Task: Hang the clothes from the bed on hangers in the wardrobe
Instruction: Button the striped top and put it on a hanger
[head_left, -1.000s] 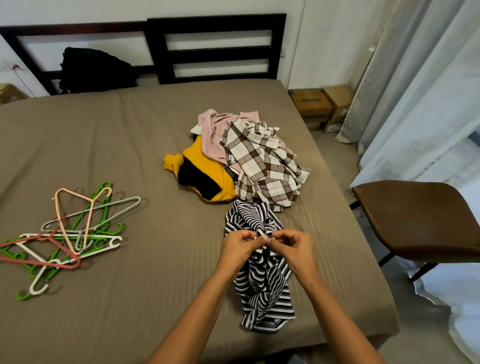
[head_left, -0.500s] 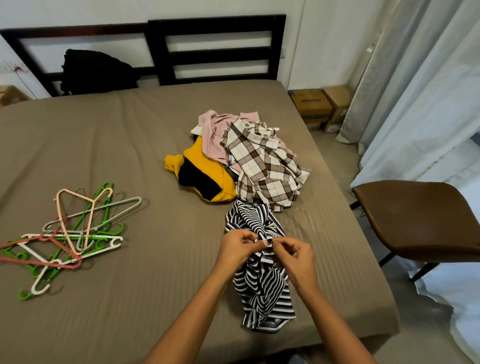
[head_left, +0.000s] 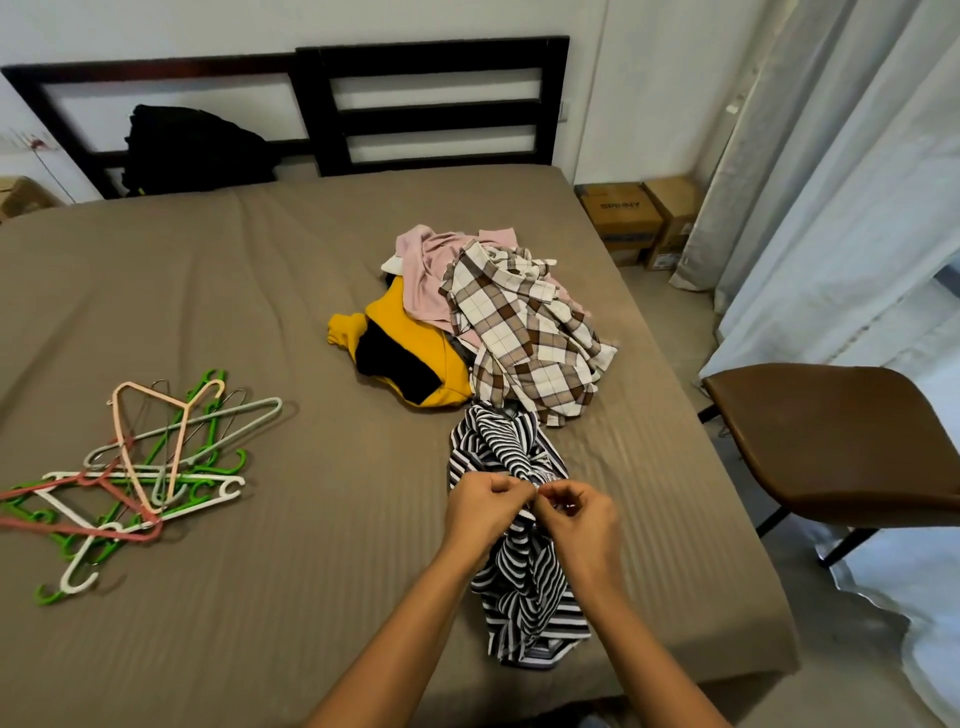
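A black-and-white striped garment (head_left: 519, 582) lies crumpled near the bed's front right edge. My left hand (head_left: 480, 509) and my right hand (head_left: 579, 517) pinch its fabric together at one spot, fingertips almost touching. Behind it sits a pile of clothes: a brown checked shirt (head_left: 524, 332), a pink garment (head_left: 426, 260) and a yellow-and-black one (head_left: 410, 358). A heap of plastic hangers (head_left: 140, 473) in green, white, pink and peach lies on the bed at the left. No wardrobe is in view.
The bed (head_left: 260, 291) has a taupe sheet and a dark slatted headboard (head_left: 431, 104). A black bag (head_left: 192, 148) rests at the head end. A brown chair (head_left: 841, 436) stands to the right, with cardboard boxes (head_left: 631, 218) and pale curtains (head_left: 831, 182) beyond.
Both hands stay pinched on the striped garment at nearly the same spot; the fingers have shifted slightly. The clothes pile and hangers have not moved.
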